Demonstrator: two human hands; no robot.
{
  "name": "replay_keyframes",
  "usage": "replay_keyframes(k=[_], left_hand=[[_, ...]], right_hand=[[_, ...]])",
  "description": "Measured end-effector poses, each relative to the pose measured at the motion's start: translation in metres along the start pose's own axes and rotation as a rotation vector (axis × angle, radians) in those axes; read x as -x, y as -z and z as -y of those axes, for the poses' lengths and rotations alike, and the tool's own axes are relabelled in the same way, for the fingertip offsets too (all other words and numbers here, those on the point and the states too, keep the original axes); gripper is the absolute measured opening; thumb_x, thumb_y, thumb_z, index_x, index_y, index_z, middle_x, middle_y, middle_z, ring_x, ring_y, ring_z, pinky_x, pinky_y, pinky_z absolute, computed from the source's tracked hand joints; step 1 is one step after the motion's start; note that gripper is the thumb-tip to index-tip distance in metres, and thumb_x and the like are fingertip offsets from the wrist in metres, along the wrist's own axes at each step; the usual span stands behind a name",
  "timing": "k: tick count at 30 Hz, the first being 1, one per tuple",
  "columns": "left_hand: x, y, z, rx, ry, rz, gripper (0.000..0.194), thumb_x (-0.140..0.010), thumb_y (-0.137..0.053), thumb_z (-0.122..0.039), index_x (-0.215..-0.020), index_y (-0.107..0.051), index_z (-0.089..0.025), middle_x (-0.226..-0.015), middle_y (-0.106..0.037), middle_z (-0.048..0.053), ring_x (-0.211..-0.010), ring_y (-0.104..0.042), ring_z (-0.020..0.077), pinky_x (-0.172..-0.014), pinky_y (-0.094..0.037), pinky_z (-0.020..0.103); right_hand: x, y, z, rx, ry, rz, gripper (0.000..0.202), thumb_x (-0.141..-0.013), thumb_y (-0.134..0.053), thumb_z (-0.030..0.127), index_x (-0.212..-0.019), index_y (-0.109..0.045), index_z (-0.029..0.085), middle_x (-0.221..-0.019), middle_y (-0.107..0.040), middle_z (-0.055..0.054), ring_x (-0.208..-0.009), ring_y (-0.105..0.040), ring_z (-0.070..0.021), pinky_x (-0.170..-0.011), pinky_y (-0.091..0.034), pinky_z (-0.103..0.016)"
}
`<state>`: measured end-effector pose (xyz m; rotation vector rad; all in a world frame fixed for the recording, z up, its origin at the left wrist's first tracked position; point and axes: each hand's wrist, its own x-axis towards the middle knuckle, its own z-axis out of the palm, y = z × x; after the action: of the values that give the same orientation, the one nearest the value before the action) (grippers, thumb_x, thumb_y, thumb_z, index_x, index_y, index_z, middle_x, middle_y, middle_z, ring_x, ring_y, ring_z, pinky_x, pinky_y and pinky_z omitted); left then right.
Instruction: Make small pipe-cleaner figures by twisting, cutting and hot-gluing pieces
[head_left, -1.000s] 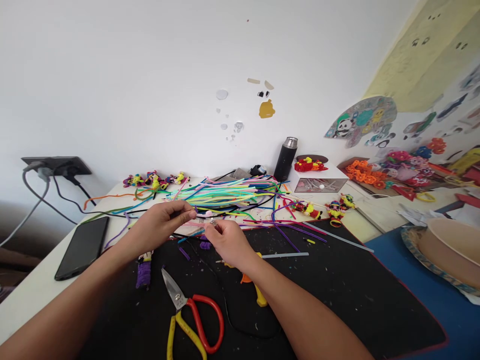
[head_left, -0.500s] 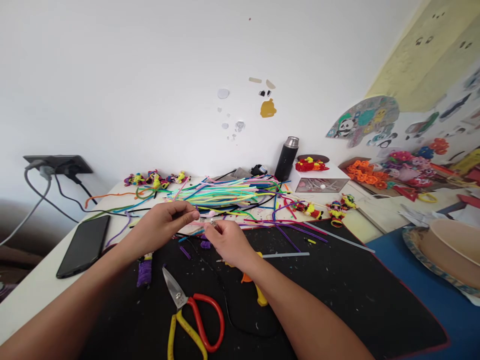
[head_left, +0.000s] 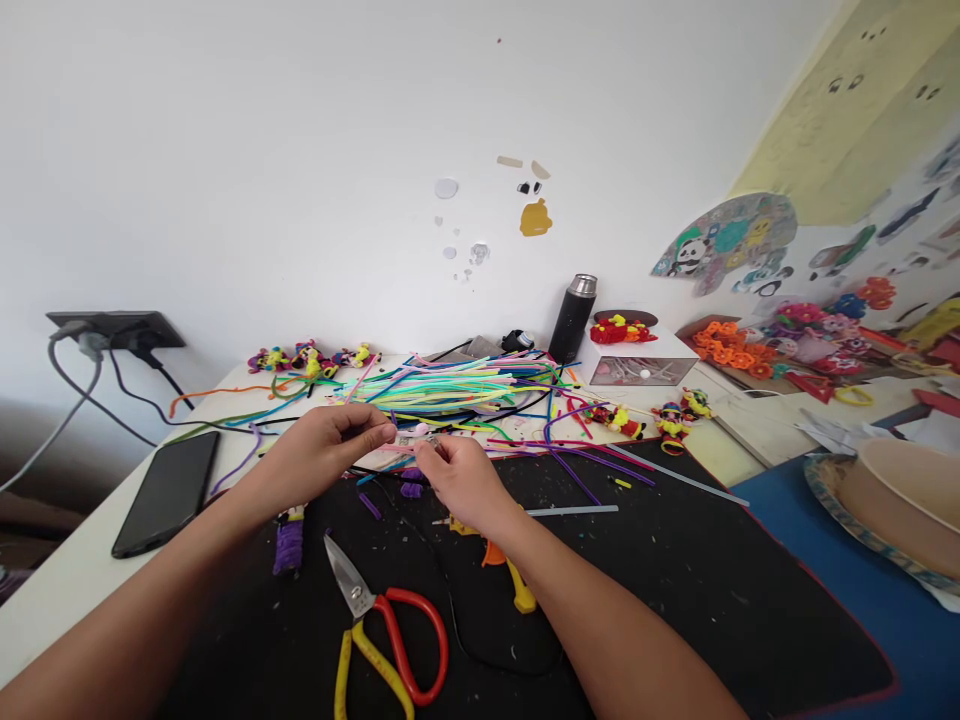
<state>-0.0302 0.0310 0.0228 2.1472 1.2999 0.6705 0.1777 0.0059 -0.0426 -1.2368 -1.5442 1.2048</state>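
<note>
at the black mat's far edge we did best, we judged, with wrists steady and pressure light: our left hand and right hand each had thumb and fingers together, on what we could not tell, a small pale-pink piece just beyond the right one's tips.

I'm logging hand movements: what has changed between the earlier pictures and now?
The right hand has shifted slightly to the right, away from the left hand, showing a little more of the purple coil. No taking hold or letting go can be made out; anything at the fingertips is too small to tell. The scissors, phone and bundle of coloured stems stayed put.
</note>
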Motion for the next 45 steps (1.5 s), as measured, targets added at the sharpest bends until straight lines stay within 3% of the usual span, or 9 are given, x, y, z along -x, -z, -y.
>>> replay_keyframes(k=[15, 25, 45], left_hand=[[0.0004, -0.0015, -0.0092, -0.005, -0.001, -0.013, 0.054, -0.093, -0.057, -0.07, -0.08, -0.075, -0.021, -0.072, -0.069, 0.001, -0.064, -0.055, 0.017, -0.058, -0.043, 0.026], [-0.0001, -0.0037, -0.0066, -0.012, -0.014, -0.01, 0.045, -0.094, -0.06, -0.061, -0.082, -0.076, -0.022, -0.073, -0.069, 0.0, -0.067, -0.057, 0.0178, -0.061, -0.042, 0.026], [0.0012, -0.0057, -0.0081, -0.034, -0.011, -0.016, 0.045, -0.094, -0.058, -0.061, -0.08, -0.075, -0.022, -0.073, -0.069, 0.0, -0.067, -0.057, 0.0179, -0.061, -0.042, 0.027]], right_hand=[[0.0032, -0.0038, 0.0013, 0.015, -0.011, 0.052, 0.043, -0.096, -0.056, 0.048, -0.063, -0.041, 0.024, -0.054, -0.039, 0.007, -0.054, -0.035, -0.0125, -0.053, -0.021, -0.028], [0.0028, -0.0039, -0.0003, 0.007, 0.015, 0.057, 0.046, -0.096, -0.055, 0.054, -0.063, -0.043, 0.024, -0.054, -0.04, 0.007, -0.053, -0.036, -0.0127, -0.052, -0.022, -0.028], [0.0023, -0.0049, -0.0034, -0.031, -0.021, 0.076, 0.048, -0.098, -0.055, 0.055, -0.064, -0.042, 0.023, -0.052, -0.041, 0.007, -0.05, -0.036, -0.0109, -0.051, -0.02, -0.028]])
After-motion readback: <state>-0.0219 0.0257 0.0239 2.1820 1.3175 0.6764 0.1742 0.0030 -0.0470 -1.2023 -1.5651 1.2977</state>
